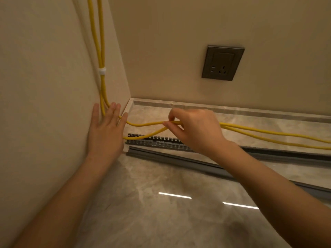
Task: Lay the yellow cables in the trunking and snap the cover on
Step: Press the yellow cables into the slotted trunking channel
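Yellow cables [143, 124] drop down the left wall, bound by a white tie [102, 71], and run right across the marble bench [143, 203] above the slotted trunking [161, 141]; its grey cover [179, 161] lies loose just in front, with open bench nearer. The left hand [105, 129], fingers spread, presses flat against the wall. The right hand [195, 129] pinches both cables, hiding part of the trunking. A wall socket [223, 62] sits behind.

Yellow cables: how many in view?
2. Both yellow cables drop down the left wall through a white tie, pass the right hand, then run right along the floor.
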`<state>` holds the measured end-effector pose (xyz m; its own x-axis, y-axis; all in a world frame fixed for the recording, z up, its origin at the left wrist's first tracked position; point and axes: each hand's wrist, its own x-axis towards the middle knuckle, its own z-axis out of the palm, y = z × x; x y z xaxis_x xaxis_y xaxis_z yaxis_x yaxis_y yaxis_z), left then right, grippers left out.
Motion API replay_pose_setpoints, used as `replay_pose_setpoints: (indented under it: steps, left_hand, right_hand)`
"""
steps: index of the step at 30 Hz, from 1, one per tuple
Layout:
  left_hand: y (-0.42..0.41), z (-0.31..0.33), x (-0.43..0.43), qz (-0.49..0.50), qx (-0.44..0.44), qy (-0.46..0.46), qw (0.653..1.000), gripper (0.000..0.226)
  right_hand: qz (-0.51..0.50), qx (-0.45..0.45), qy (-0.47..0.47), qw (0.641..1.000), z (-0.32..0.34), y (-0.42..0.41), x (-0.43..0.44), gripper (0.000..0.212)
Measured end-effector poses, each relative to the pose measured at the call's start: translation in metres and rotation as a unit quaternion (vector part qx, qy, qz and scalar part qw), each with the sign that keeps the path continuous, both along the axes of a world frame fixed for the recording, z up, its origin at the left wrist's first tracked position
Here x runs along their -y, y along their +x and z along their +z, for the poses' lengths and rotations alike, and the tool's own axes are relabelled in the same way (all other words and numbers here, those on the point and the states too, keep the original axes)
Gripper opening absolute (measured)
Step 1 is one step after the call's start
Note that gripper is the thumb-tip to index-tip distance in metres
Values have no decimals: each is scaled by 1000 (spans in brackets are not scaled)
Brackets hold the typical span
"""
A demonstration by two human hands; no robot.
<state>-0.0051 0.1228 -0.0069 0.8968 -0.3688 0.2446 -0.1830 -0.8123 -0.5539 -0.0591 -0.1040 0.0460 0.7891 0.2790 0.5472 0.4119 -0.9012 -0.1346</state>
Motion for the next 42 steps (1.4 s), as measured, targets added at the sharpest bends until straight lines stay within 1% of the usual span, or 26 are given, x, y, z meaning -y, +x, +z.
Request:
replay_pose_setpoints:
  steps: [2,3,4,6,7,9,12,16,19,21,24,27,30,33,37,42]
  left_hand:
    - [0,-2,-3,2,-11,15,1000,64]
    - [-1,-2,-4,-5,-16,6,1000,64]
    - [-2,-1,-3,-17,-21,-22,999,63]
    - [-4,-1,-1,-45,-33,-105,993,53]
    - [-4,-1,0,-56,-37,-133,989,48]
    - [-5,-2,1,-62,-37,-156,985,40]
    - [-6,-3,-2,-100,-23,-191,976,26]
    - [-8,-6,-7,-131,-4,-205,970,22]
    - [-10,-6,-6,-109,-7,-200,974,26]
    - [-13,-9,-4,-99,-10,-199,975,32]
    - [-14,-13,-7,-109,-14,-214,971,33]
    - [-14,-14,-10,-123,-14,-225,966,26]
    - [-12,-12,-10,-127,-10,-239,963,17]
    - [-12,-12,-8,-119,-23,-233,965,21]
    - [-13,-12,-8,-123,-24,-233,964,18]
    - [-15,-11,-5,-123,-19,-255,959,16]
  right_hand:
    - [-3,-7,-11,1000,-12,7,4,26]
    - [-1,-7,-12,1000,-19,10,7,26]
    - [2,-6,-12,1000,-26,13,11,25]
    - [4,-3,-15,1000,-40,16,16,21]
    - [-3,1,-21,1000,-46,17,19,19]
    - [-25,0,-37,999,-58,18,22,19]
    - [-38,-12,-57,998,-71,16,28,19]
    - [-17,-24,-67,997,-75,8,32,17]
    - [-7,-14,-80,997,-73,0,31,10]
    - [-3,-7,-96,995,-74,-4,30,9]
    - [-3,6,-101,995,-78,-6,32,15]
    - [9,12,-83,996,-83,-6,36,22]
    - [26,-13,-87,996,-86,-5,38,28]
    - [49,-51,-59,996,-86,-2,36,28]
    - [62,-63,-40,995,-87,-1,31,26]
    - [68,-71,-66,993,-88,-2,36,33]
